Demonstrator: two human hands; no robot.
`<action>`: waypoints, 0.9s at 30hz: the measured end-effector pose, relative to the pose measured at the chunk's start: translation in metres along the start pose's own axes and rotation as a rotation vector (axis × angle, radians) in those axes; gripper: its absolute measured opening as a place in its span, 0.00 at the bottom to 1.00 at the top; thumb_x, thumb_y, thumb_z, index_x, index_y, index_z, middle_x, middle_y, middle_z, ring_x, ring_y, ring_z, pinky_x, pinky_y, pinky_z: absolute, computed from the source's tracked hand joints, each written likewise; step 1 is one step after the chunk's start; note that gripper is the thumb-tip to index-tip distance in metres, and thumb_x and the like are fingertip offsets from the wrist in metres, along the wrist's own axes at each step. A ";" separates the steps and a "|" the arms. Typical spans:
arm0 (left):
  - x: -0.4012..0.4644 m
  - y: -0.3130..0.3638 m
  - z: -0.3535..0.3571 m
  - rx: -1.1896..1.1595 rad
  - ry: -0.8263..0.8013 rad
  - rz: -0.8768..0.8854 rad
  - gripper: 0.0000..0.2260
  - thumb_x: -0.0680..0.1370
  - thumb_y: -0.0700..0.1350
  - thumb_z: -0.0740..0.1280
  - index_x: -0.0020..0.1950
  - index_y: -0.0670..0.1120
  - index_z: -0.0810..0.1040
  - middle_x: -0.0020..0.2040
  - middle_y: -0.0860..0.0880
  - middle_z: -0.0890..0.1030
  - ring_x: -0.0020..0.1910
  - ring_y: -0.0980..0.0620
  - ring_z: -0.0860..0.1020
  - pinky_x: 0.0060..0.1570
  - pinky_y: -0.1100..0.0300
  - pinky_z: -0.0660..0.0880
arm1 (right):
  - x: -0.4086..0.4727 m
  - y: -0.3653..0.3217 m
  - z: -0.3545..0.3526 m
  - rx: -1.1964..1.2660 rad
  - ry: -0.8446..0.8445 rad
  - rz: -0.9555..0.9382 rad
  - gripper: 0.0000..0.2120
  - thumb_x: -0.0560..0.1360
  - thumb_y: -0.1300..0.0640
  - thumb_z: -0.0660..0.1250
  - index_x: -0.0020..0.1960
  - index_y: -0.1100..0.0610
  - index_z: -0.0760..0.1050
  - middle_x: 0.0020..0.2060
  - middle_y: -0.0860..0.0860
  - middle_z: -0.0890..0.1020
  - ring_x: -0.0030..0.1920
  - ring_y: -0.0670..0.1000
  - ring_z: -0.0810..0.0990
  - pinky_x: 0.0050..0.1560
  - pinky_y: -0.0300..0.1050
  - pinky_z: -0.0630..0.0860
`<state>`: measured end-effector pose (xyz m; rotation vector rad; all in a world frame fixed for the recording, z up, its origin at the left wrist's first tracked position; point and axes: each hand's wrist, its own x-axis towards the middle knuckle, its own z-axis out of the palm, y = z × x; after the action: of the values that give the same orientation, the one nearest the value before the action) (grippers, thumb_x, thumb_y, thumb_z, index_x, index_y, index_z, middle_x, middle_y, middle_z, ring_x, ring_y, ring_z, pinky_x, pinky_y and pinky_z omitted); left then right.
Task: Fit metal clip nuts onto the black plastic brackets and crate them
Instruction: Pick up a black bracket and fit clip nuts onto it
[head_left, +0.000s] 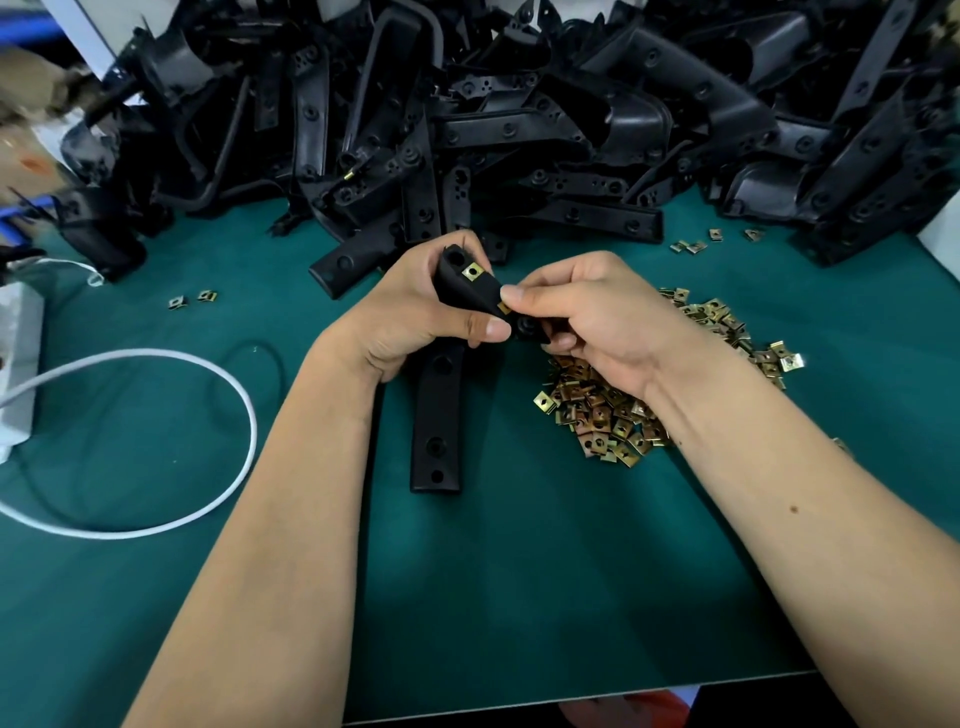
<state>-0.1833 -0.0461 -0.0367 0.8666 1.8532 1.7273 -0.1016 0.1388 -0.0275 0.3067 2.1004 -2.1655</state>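
Fingers (524, 299) of the right hand (597, 322) pinch a brass-coloured clip nut (504, 308) against the edge of a long black bracket (441, 384), while the left hand (415, 312) curls around the bracket's upper end, thumb across its face. One fitted clip (472, 271) already sits on that raised end; the bracket's lower end rests on the green bench (545, 571). Just beside the right wrist lies a heap of loose clip nuts (613, 415), partly hidden by the arm. Behind the hands, a large pile of black brackets (519, 119) crowds the back of the bench. A white cable (208, 364) loops at left, near two stray clips (192, 299).
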 end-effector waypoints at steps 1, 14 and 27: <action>0.000 0.000 0.000 0.006 -0.003 0.000 0.20 0.64 0.35 0.81 0.47 0.42 0.73 0.36 0.46 0.79 0.32 0.49 0.77 0.33 0.59 0.76 | 0.000 0.001 0.000 -0.026 -0.002 -0.016 0.08 0.77 0.61 0.74 0.50 0.68 0.83 0.38 0.55 0.78 0.31 0.45 0.69 0.28 0.37 0.62; -0.004 0.001 0.005 -0.084 0.133 0.040 0.14 0.71 0.33 0.75 0.49 0.43 0.74 0.38 0.45 0.79 0.35 0.49 0.78 0.35 0.59 0.77 | -0.006 -0.005 0.010 -0.497 0.081 -0.343 0.20 0.82 0.44 0.65 0.44 0.56 0.86 0.39 0.59 0.84 0.39 0.53 0.82 0.47 0.59 0.80; 0.045 0.060 0.106 -0.131 0.009 0.058 0.02 0.79 0.41 0.68 0.51 0.44 0.78 0.36 0.49 0.81 0.34 0.53 0.81 0.36 0.61 0.79 | -0.088 -0.035 -0.081 -0.618 0.452 -0.518 0.10 0.76 0.51 0.74 0.41 0.55 0.85 0.34 0.45 0.83 0.36 0.42 0.78 0.40 0.40 0.72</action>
<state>-0.1319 0.0615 0.0159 0.8702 1.7145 1.8674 -0.0182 0.2158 0.0241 0.2127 3.2724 -1.5959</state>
